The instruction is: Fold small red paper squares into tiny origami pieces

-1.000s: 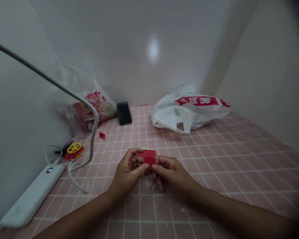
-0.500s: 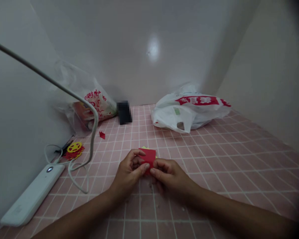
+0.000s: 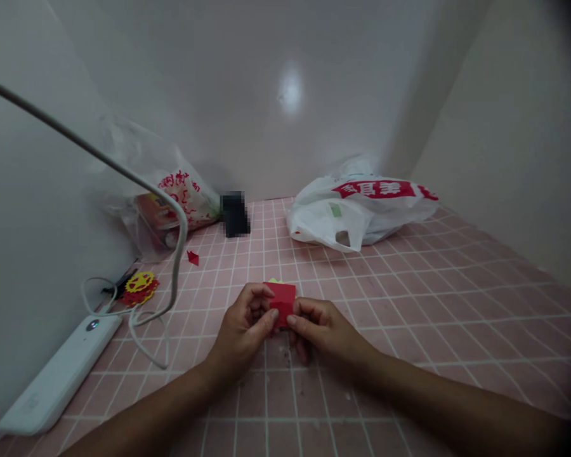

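Note:
A small piece of red paper (image 3: pixel 283 297) is held between both hands over the middle of the pink checked surface. A crease or folded edge runs across its lower part. My left hand (image 3: pixel 251 320) pinches its left side, thumb in front and fingers curled behind. At the lower right corner, my right hand (image 3: pixel 320 327) grips the paper between thumb and forefinger. Something yellow (image 3: pixel 275 280) peeks out behind the paper's top edge; most of it is hidden.
A white power bank (image 3: pixel 59 374) with a looping cable (image 3: pixel 183 235) lies left. Near it are yellow and red cut-out shapes (image 3: pixel 140 285) and a small folded red paper (image 3: pixel 193 258). Plastic bags (image 3: pixel 185 190) (image 3: pixel 371 209) and a pixelated dark object (image 3: pixel 235 214) stand at the back.
The left thumb has shifted slightly left along the red paper, and more of the paper's lower part shows. Both hands keep hold. The whole view has moved a little.

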`<state>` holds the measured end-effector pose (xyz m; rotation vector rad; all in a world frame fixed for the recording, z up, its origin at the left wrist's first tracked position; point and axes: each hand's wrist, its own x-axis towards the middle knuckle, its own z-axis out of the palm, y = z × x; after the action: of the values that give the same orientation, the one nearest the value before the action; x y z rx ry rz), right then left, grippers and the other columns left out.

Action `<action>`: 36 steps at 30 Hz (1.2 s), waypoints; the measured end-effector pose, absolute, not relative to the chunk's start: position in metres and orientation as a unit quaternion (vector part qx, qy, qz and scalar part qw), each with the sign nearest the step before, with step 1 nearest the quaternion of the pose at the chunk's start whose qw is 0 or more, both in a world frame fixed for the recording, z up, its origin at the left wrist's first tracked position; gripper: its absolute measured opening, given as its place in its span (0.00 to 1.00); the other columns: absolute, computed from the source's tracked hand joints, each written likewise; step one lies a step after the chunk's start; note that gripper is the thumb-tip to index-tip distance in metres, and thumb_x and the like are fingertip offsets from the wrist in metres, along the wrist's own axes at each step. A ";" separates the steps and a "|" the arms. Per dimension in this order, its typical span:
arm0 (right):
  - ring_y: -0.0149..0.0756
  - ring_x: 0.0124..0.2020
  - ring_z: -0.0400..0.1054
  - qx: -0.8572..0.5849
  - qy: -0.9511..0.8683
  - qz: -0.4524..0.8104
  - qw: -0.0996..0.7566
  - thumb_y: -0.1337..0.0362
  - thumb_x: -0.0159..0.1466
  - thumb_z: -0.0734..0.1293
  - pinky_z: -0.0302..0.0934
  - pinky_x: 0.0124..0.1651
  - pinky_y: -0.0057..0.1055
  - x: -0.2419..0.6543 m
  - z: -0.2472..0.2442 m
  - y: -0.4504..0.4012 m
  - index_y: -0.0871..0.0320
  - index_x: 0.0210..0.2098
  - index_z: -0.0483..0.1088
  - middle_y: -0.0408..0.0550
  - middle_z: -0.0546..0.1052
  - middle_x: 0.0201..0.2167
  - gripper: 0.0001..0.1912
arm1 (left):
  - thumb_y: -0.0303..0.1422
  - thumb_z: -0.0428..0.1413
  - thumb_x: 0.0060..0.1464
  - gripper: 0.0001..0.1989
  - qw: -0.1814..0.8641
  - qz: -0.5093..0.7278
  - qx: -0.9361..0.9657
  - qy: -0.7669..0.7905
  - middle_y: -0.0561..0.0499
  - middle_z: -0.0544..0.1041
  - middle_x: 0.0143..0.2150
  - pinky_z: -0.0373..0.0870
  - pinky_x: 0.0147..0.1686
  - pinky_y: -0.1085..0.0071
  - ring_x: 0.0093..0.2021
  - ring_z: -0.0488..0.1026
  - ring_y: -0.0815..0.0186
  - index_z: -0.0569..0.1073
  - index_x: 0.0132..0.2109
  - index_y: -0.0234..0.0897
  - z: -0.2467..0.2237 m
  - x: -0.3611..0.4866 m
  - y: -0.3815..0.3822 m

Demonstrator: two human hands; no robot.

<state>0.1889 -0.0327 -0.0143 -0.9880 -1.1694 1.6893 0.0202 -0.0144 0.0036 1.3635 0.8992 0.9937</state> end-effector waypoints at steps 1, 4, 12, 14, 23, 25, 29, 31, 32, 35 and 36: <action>0.25 0.12 0.61 -0.395 -0.465 0.672 0.420 0.57 0.61 0.66 0.52 0.16 0.22 0.189 -0.015 -0.033 0.58 0.28 0.64 0.38 0.70 0.17 0.12 | 0.30 0.58 0.56 0.08 0.574 0.423 0.584 0.387 0.55 0.73 0.31 0.69 0.31 0.74 0.29 0.71 0.71 0.67 0.42 0.38 0.004 0.020 -0.015; 0.25 0.13 0.61 -0.398 -0.467 0.659 0.435 0.56 0.62 0.65 0.52 0.17 0.23 0.190 -0.015 -0.032 0.58 0.27 0.64 0.38 0.69 0.16 0.13 | 0.30 0.58 0.56 0.05 0.552 0.405 0.603 0.408 0.54 0.75 0.31 0.70 0.33 0.74 0.31 0.74 0.70 0.69 0.39 0.37 0.004 0.018 -0.015; 0.27 0.15 0.61 -0.395 -0.498 0.628 0.448 0.59 0.63 0.64 0.53 0.21 0.25 0.192 -0.014 -0.031 0.57 0.27 0.65 0.37 0.68 0.14 0.11 | 0.30 0.59 0.55 0.05 0.523 0.396 0.614 0.440 0.53 0.77 0.32 0.71 0.35 0.72 0.32 0.76 0.67 0.72 0.40 0.38 0.000 0.019 -0.014; 0.27 0.15 0.61 -0.395 -0.499 0.629 0.446 0.59 0.63 0.64 0.54 0.21 0.25 0.191 -0.014 -0.031 0.57 0.28 0.66 0.37 0.69 0.15 0.11 | 0.30 0.59 0.55 0.04 0.541 0.400 0.598 0.436 0.54 0.76 0.32 0.72 0.35 0.72 0.32 0.76 0.68 0.72 0.39 0.37 0.000 0.020 -0.014; 0.27 0.15 0.61 -0.405 -0.508 0.621 0.437 0.58 0.63 0.64 0.53 0.20 0.25 0.192 -0.013 -0.032 0.58 0.29 0.66 0.38 0.69 0.15 0.11 | 0.30 0.59 0.53 0.04 0.553 0.399 0.589 0.433 0.53 0.75 0.28 0.69 0.33 0.73 0.30 0.73 0.69 0.72 0.34 0.35 0.003 0.019 -0.012; 0.27 0.15 0.61 -0.401 -0.509 0.624 0.437 0.58 0.63 0.64 0.54 0.20 0.25 0.192 -0.013 -0.032 0.58 0.28 0.67 0.38 0.68 0.15 0.11 | 0.31 0.59 0.52 0.04 0.545 0.398 0.594 0.437 0.53 0.75 0.28 0.68 0.33 0.73 0.30 0.72 0.69 0.72 0.33 0.35 0.005 0.020 -0.012; 0.27 0.16 0.61 -0.394 -0.509 0.630 0.434 0.60 0.63 0.65 0.54 0.21 0.25 0.193 -0.012 -0.032 0.58 0.26 0.66 0.39 0.68 0.15 0.11 | 0.31 0.61 0.49 0.05 0.543 0.403 0.577 0.458 0.54 0.74 0.27 0.67 0.32 0.73 0.29 0.72 0.69 0.71 0.31 0.35 0.009 0.022 -0.013; 0.27 0.16 0.61 -0.396 -0.507 0.633 0.431 0.60 0.63 0.65 0.53 0.21 0.25 0.194 -0.011 -0.032 0.58 0.25 0.65 0.39 0.69 0.15 0.12 | 0.31 0.61 0.46 0.06 0.543 0.406 0.565 0.470 0.55 0.73 0.26 0.67 0.31 0.73 0.28 0.71 0.69 0.71 0.29 0.35 0.010 0.023 -0.014; 0.27 0.16 0.61 -0.397 -0.505 0.634 0.430 0.60 0.62 0.65 0.53 0.21 0.25 0.194 -0.010 -0.032 0.58 0.25 0.65 0.39 0.69 0.15 0.12 | 0.31 0.61 0.45 0.06 0.543 0.407 0.561 0.475 0.55 0.73 0.26 0.67 0.31 0.73 0.27 0.71 0.69 0.71 0.29 0.35 0.010 0.024 -0.014; 0.27 0.16 0.61 -0.398 -0.509 0.633 0.427 0.61 0.62 0.65 0.52 0.21 0.25 0.194 -0.010 -0.032 0.58 0.24 0.66 0.39 0.68 0.15 0.12 | 0.31 0.61 0.44 0.07 0.545 0.404 0.555 0.481 0.55 0.73 0.25 0.66 0.31 0.73 0.27 0.70 0.69 0.71 0.28 0.35 0.011 0.024 -0.013; 0.27 0.16 0.61 -0.397 -0.510 0.633 0.426 0.61 0.62 0.65 0.52 0.21 0.25 0.194 -0.010 -0.032 0.58 0.24 0.66 0.39 0.68 0.15 0.12 | 0.31 0.61 0.44 0.07 0.547 0.402 0.554 0.482 0.55 0.73 0.25 0.66 0.30 0.73 0.27 0.70 0.69 0.70 0.28 0.35 0.011 0.024 -0.013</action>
<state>0.1940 -0.0321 -0.0103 -0.9915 -1.2758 1.5837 0.0239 -0.0132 0.0110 1.3131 1.1425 0.9539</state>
